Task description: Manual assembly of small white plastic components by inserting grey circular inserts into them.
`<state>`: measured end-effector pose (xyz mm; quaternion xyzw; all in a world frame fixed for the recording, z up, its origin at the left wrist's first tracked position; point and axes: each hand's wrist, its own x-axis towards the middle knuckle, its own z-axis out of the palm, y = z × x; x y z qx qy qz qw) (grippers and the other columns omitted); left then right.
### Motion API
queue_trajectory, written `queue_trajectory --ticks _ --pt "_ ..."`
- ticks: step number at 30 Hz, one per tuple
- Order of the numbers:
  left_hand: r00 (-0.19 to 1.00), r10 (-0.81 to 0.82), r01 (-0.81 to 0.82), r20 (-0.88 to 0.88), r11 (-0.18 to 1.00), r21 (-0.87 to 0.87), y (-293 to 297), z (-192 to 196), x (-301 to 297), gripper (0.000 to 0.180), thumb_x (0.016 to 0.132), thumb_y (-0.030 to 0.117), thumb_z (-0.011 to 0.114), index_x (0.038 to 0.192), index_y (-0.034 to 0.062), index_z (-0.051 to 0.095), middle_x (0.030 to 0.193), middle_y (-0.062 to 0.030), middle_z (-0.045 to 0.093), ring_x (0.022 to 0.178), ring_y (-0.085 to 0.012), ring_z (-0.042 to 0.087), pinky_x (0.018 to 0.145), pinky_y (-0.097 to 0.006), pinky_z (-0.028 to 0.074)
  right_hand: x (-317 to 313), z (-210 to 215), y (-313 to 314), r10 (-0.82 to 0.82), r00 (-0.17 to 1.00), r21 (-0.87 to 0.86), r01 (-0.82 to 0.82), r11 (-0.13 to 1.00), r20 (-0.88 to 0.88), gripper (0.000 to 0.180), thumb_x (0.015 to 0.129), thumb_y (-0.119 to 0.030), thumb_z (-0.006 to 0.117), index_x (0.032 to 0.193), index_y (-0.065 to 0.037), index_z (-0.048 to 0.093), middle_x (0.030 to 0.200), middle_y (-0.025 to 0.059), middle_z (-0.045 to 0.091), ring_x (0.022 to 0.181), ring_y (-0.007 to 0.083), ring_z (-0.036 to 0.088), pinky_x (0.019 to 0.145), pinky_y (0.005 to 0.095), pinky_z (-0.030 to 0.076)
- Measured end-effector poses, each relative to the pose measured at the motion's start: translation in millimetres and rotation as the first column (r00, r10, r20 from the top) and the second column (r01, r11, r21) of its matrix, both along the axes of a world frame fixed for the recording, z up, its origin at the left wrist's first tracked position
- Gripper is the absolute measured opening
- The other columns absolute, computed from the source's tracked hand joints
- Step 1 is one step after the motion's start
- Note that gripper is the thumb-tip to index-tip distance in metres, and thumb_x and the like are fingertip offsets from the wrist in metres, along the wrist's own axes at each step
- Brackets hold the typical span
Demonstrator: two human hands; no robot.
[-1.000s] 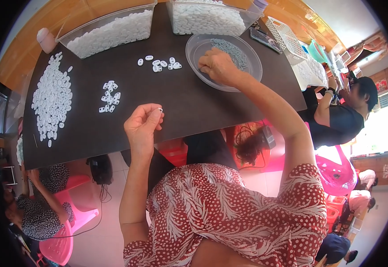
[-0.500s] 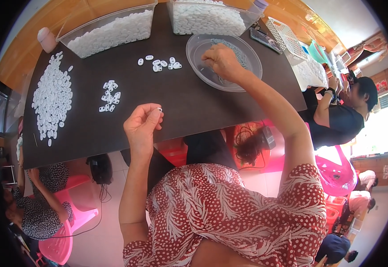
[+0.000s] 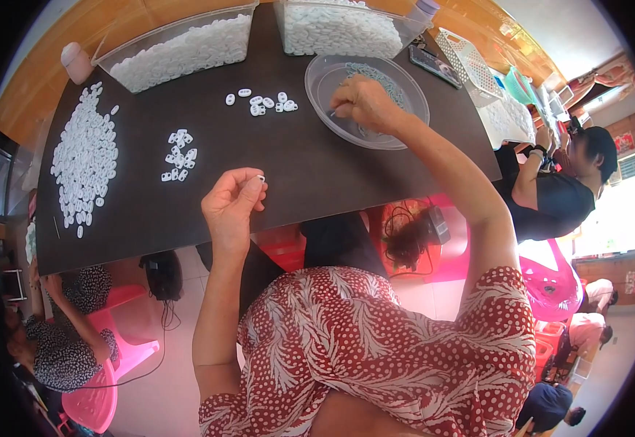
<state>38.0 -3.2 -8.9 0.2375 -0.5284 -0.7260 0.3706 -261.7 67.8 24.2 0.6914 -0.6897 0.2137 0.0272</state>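
Observation:
My left hand (image 3: 234, 211) is closed above the table's near edge, its thumb and forefinger pinching a small white plastic piece (image 3: 261, 178) with a dark spot. Over a round clear plastic tray (image 3: 317, 73), my right hand (image 3: 367, 104) has its fingers pressed together and pointing down. A tiny sliver shows by its fingertips, too small to name. Small grey-green pieces (image 3: 392, 86) lie in the tray, partly hidden by that hand. Several white oval pieces with dark holes (image 3: 257, 111) sit left of the tray, and another small cluster (image 3: 179, 156) lies farther left.
A big heap of white oval pieces (image 3: 84, 156) covers the table's left side. Two clear bins (image 3: 186, 62) (image 3: 339, 33) full of white pieces stand at the back. A phone (image 3: 434, 65) and a white basket (image 3: 470, 65) are back right. Other people sit on both sides.
My right hand has shifted slightly within the tray, its fingertips now lower and drawn together, with a tiny sliver at them. My left hand holds its place with the white piece.

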Motion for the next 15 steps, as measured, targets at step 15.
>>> queue_trajectory --ticks 15 --pt "1.0 0.018 -0.019 0.013 0.994 0.107 1 10 4 0.015 0.086 0.004 0.062 0.098 -0.0048 0.062 0.078 -0.0084 0.063 0.062 -0.0112 0.056 0.053 -0.022 0.045 29 25 16 -0.104 0.98 0.051 0.097 0.994 0.167 0.007 0.076 -0.006 0.06 0.078 0.0 0.058 0.071 0.0093 0.058 0.067 0.0211 0.057 0.063 0.0327 0.046"
